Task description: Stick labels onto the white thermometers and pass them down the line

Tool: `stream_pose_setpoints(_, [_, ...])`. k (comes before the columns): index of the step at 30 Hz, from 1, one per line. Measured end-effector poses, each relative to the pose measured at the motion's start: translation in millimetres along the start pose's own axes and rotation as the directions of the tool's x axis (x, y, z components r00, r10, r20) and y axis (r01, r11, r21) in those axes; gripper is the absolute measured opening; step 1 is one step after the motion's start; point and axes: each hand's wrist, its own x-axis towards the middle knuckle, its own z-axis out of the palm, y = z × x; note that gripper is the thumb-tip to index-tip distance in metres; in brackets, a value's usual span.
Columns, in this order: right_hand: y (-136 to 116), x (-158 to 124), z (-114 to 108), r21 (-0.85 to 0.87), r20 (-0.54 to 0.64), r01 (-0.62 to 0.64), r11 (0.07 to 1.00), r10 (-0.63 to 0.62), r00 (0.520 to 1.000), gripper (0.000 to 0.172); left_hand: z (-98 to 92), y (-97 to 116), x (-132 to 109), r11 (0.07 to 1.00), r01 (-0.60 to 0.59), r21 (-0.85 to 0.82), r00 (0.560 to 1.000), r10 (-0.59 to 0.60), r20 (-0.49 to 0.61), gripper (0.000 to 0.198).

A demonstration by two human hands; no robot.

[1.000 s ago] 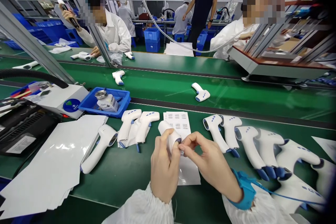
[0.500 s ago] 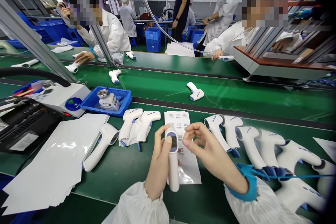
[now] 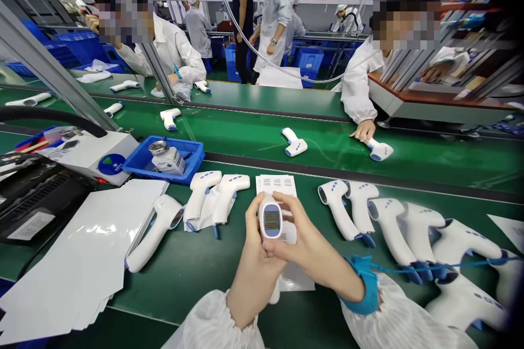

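Observation:
Both my hands are closed around a white infrared thermometer (image 3: 272, 220), its small screen facing me. My left hand (image 3: 256, 267) wraps its left side and handle. From the right, my right hand (image 3: 301, 234) grips the head, with the thumb under the screen; a blue wrist strap (image 3: 362, 286) circles that wrist. Behind the thermometer lies a printed label sheet (image 3: 301, 278), partly hidden by my hands. Two more thermometers (image 3: 229, 196) rest left of the sheet, and a single thermometer (image 3: 158, 232) lies farther left. Several others (image 3: 391, 223) are lined up on the right.
A stack of white sheets (image 3: 85, 245) covers the left bench, below a blue tray (image 3: 188, 174) holding a bottle (image 3: 167, 158). Beyond runs a green conveyor belt (image 3: 237, 133) carrying thermometers. Across it, a co-worker's hand (image 3: 364, 131) touches a thermometer (image 3: 380, 150). A metal post (image 3: 53, 54) slants at left.
My right hand has come from beside the thermometer onto its head, and the screen now faces me more directly. Across the belt, the right co-worker's hand has moved with a thermometer onto the belt.

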Motion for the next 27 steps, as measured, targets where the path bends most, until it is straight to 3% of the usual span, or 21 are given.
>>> stream_pose_setpoints(2, [3.1, -7.2, 1.2, 0.103, 0.143, -0.14, 0.985, 0.125, 0.982, 0.063, -1.2, -2.5, 3.7, 0.991, -0.049, -0.121, 0.997, 0.056, 0.056, 0.103])
stream_pose_setpoints(4, [6.8, -5.5, -3.8, 0.102, 0.233, -0.178, 0.979, 0.15, 0.961, 0.045, -3.2, -4.3, 8.3, 0.982, -0.049, -0.183, 0.987, 0.075, 0.139, 0.104])
stream_pose_setpoints(5, [9.7, 0.8, -10.1, 0.043, 0.224, -0.158, 0.986, 0.145, 0.964, 0.037, -4.7, -4.9, 10.7, 0.987, -0.035, -0.157, 0.983, 0.063, 0.174, 0.101])
stream_pose_setpoints(7, [18.1, 26.0, -32.4, -0.211, 0.068, -0.158, 0.965, 0.176, 0.982, 0.027, -8.6, -6.5, 15.0, 1.0, -0.006, 0.011, 0.981, 0.003, 0.194, 0.095])
stream_pose_setpoints(8, [23.2, 44.3, -48.2, -0.364, -0.063, -0.191, 0.912, 0.18, 0.982, 0.027, -11.0, -7.6, 16.5, 0.994, 0.012, 0.11, 0.983, -0.032, 0.182, 0.089])
stream_pose_setpoints(9, [28.4, 65.2, -66.5, -0.527, -0.244, -0.319, 0.788, 0.219, 0.945, 0.026, -13.7, -9.2, 17.6, 0.98, 0.037, 0.194, 0.984, -0.07, 0.164, 0.082])
stream_pose_setpoints(13, [42.1, 153.2, -137.9, -0.603, -0.525, -0.519, 0.605, 0.189, 0.83, 0.033, -26.0, -19.2, 18.8, 0.928, 0.207, 0.309, 0.965, -0.246, 0.093, 0.053])
stream_pose_setpoints(15, [44.6, 188.5, -154.3, -0.606, -0.604, -0.574, 0.551, 0.151, 0.782, 0.035, -32.4, -25.8, 20.2, 0.919, 0.238, 0.314, 0.962, -0.267, 0.053, 0.048])
stream_pose_setpoints(18, [49.8, 227.2, -143.9, -0.599, -0.676, -0.621, 0.506, 0.095, 0.73, 0.046, -41.2, -34.5, 26.4, 0.924, 0.197, 0.327, 0.976, -0.216, 0.022, 0.048])
stream_pose_setpoints(22, [59.8, 261.1, -99.0, -0.61, -0.682, -0.619, 0.495, 0.069, 0.728, 0.083, -47.8, -39.5, 36.4, 0.919, 0.184, 0.348, 0.982, -0.189, -0.019, 0.047])
stream_pose_setpoints(24, [61.3, 271.8, -82.4, -0.61, -0.672, -0.617, 0.497, 0.087, 0.735, 0.078, -48.9, -40.5, 38.4, 0.918, 0.18, 0.354, 0.983, -0.18, -0.032, 0.045])
stream_pose_setpoints(27, [55.5, 278.1, -75.1, -0.601, -0.647, -0.616, 0.51, 0.143, 0.749, 0.047, -50.0, -42.5, 36.7, 0.925, 0.158, 0.345, 0.987, -0.154, -0.04, 0.043])
